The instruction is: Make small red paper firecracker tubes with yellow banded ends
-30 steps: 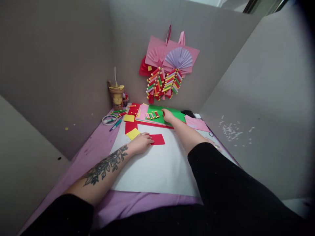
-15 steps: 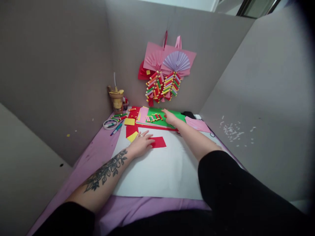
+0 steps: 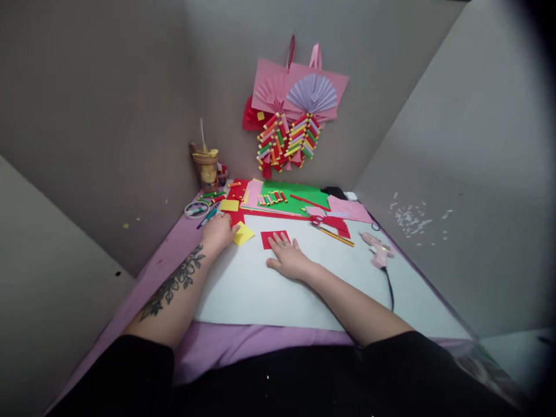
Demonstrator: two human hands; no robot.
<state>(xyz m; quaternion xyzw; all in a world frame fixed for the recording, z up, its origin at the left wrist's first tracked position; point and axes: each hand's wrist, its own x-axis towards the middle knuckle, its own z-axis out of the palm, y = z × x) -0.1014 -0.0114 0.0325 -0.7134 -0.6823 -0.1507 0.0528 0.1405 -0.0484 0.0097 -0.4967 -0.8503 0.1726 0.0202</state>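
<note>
My right hand (image 3: 290, 258) lies with spread fingers on a small red paper rectangle (image 3: 266, 241) in the middle of the white sheet (image 3: 260, 295). To its left, my left hand (image 3: 218, 234) reaches onto a red paper (image 3: 238, 218), its thumb apart from the bent fingers and close to a yellow paper piece (image 3: 244, 233). The left fingertips are partly hidden. Another yellow paper square (image 3: 229, 205) lies just beyond that hand.
A pink glue gun (image 3: 377, 248) with a black cord, a pencil (image 3: 336, 236) and red-handled scissors (image 3: 317, 220) lie at right. Small paper rolls (image 3: 273, 198) sit on green paper (image 3: 299, 190). A tape roll (image 3: 196, 209) and a cup (image 3: 207, 171) stand left. Paper firecracker decorations (image 3: 304, 139) hang behind.
My right hand has come back from the green paper onto the red rectangle. My left hand has left that rectangle and moved left to the red and yellow papers. The view has shifted slightly.
</note>
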